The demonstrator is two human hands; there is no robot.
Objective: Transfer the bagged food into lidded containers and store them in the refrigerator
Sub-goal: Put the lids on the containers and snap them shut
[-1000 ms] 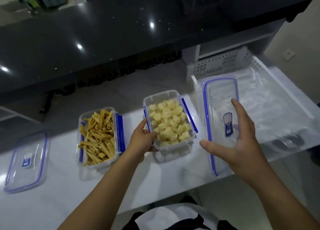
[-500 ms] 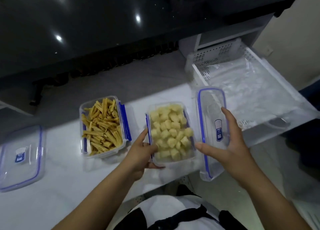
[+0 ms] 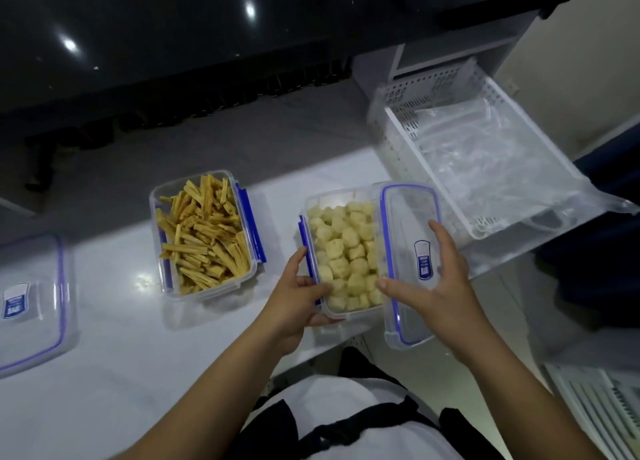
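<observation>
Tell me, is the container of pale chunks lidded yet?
Open: the right hand holds the lid beside the container, chunks uncovered.

Home kitchen: counter (image 3: 104, 373), freezer drawer (image 3: 485, 155).

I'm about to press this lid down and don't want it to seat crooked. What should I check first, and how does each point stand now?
1. Container of pale cubes steadied: ok, the left hand grips its near left corner.
2. Lid under control: ok, the right hand holds it across its width.
3. Lid lined up with the rim: not ok, it overlaps only the container's right side.
4. Food below the rim: cannot tell, the cubes are piled high.
5. Blue side flaps swung clear: cannot tell, the left flap is out, but the right side is hidden under the lid.
</observation>
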